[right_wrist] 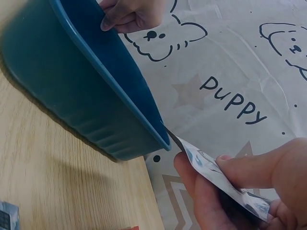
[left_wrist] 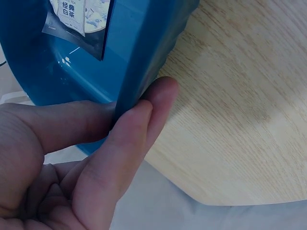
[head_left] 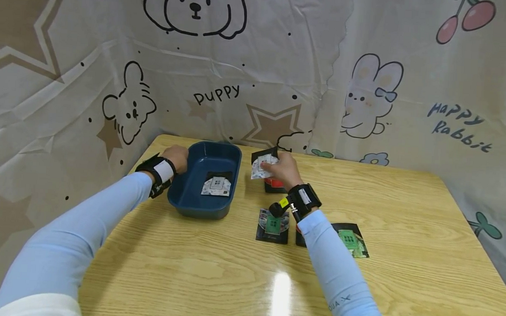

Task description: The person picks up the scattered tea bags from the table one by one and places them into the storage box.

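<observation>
A dark blue plastic basin (head_left: 177,199) stands toward the back left of the table. My left hand (head_left: 176,158) pinches its left rim between thumb and fingers, as the left wrist view (left_wrist: 96,148) shows close up. Inside the basin lies a black and white tea sachet (head_left: 216,184). To the right of the basin, my right hand (head_left: 284,169) pinches a similar black and white sachet (right_wrist: 211,172) above the table, near the basin's rim. Part of a red and black sachet (head_left: 274,185) shows beneath that hand.
Nearer on the wooden table (head_left: 178,268) lie a black sachet with a green label (head_left: 273,226) and another green-labelled sachet (head_left: 352,239). Between them a sachet (head_left: 300,238) is mostly hidden by my right forearm. A printed cloth (head_left: 257,67) hangs behind the table.
</observation>
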A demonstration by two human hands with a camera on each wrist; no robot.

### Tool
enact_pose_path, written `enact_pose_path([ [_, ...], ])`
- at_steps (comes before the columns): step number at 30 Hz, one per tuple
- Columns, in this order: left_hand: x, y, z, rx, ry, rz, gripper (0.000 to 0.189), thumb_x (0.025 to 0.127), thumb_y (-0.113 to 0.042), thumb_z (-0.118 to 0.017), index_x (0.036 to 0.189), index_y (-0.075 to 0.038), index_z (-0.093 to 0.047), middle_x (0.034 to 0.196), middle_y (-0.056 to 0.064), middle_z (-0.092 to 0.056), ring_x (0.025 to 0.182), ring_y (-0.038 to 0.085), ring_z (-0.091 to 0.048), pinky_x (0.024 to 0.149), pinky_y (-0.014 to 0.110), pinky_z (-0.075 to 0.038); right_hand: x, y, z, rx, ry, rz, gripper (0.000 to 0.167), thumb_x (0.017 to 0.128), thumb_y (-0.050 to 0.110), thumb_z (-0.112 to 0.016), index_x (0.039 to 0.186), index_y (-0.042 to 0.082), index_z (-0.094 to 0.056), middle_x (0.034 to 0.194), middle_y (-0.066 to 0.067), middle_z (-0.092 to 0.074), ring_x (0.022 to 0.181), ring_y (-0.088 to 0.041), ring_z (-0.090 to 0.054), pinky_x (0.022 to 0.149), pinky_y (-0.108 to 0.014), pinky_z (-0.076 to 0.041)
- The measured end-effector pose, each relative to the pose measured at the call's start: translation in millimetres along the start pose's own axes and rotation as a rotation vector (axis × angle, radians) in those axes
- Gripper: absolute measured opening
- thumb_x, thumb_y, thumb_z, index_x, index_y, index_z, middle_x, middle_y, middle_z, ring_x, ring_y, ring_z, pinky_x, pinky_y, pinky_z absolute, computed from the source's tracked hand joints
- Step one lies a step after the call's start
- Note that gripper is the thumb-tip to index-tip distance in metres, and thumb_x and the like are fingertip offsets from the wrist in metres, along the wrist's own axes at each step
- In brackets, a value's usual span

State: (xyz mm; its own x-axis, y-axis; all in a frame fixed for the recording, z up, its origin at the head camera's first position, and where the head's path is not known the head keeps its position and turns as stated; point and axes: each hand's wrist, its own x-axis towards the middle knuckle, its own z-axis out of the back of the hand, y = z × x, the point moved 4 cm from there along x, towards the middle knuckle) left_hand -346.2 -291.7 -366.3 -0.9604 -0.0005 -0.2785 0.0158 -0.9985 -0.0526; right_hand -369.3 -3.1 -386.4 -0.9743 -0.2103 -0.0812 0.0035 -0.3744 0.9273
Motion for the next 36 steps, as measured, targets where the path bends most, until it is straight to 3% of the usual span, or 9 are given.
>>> enact_pose_path([
  [8, 5.1, 1.2, -0.1, 0.025, -0.027, -0.001, 0.005, 0.087, 0.009, -0.053, 0.09, 0.007, -0.057, 0.084, 0.015, -0.055, 0.073, 0.026, -0.049, 0.063, 0.035, -0.041, 0.2, 4.6, -6.4, 0.057, 0.023, -0.003, 0.021, 0.089, 0.009, -0.07, 0.105, -0.003, -0.062, 0.097, -0.018, -0.065, 0.08, -0.024, -0.063, 0.085, -0.049, -0.051],
  [17, 6.2, 3.4, -4.1, 0.024, -0.008, 0.006, 0.007, 0.087, 0.007, -0.054, 0.082, 0.004, -0.056, 0.078, 0.013, -0.052, 0.069, 0.025, -0.047, 0.061, 0.033, -0.04, 2.3, 5.7, -16.2, 0.004, 0.038, 0.033, 0.021, 0.089, 0.012, -0.072, 0.101, -0.003, -0.064, 0.089, -0.013, -0.061, 0.072, -0.021, -0.06, 0.076, -0.042, -0.053],
  [24, 4.4, 3.4, -3.9, 0.01, 0.002, 0.023, 0.006, 0.087, 0.008, -0.054, 0.083, 0.004, -0.055, 0.08, 0.013, -0.052, 0.071, 0.025, -0.047, 0.061, 0.034, -0.039, 1.8, 8.6, -25.0, 0.072, 0.068, 0.024, 0.024, 0.089, 0.009, -0.071, 0.109, -0.002, -0.065, 0.097, -0.016, -0.063, 0.084, -0.028, -0.066, 0.08, -0.043, -0.054],
  [28, 3.7, 1.8, -2.6, 0.012, 0.005, 0.024, 0.006, 0.087, 0.008, -0.054, 0.084, 0.003, -0.055, 0.08, 0.012, -0.052, 0.071, 0.025, -0.047, 0.061, 0.034, -0.039, 0.9, 10.9, -29.4, 0.072, 0.073, 0.014, 0.025, 0.089, 0.009, -0.071, 0.109, -0.004, -0.063, 0.096, -0.016, -0.062, 0.086, -0.029, -0.066, 0.077, -0.039, -0.055],
  [32, 3.3, 1.3, -2.6, 0.005, 0.011, 0.032, 0.007, 0.089, 0.007, -0.053, 0.083, 0.002, -0.054, 0.078, 0.012, -0.051, 0.069, 0.024, -0.046, 0.059, 0.033, -0.038, -0.4, 15.9, -34.0, 0.077, 0.085, 0.021, 0.037, 0.089, 0.009, -0.07, 0.119, -0.009, -0.057, 0.108, -0.022, -0.059, 0.088, -0.031, -0.066, 0.073, -0.034, -0.056],
  [36, 2.2, 0.9, -2.2, 0.003, 0.0, 0.04, 0.006, 0.089, 0.007, -0.053, 0.085, 0.002, -0.055, 0.08, 0.012, -0.053, 0.07, 0.024, -0.047, 0.061, 0.033, -0.039, 0.5, 19.7, -40.2, 0.108, 0.101, 0.025, 0.034, 0.089, 0.007, -0.07, 0.116, -0.011, -0.058, 0.109, -0.026, -0.06, 0.086, -0.029, -0.066, 0.074, -0.037, -0.056],
])
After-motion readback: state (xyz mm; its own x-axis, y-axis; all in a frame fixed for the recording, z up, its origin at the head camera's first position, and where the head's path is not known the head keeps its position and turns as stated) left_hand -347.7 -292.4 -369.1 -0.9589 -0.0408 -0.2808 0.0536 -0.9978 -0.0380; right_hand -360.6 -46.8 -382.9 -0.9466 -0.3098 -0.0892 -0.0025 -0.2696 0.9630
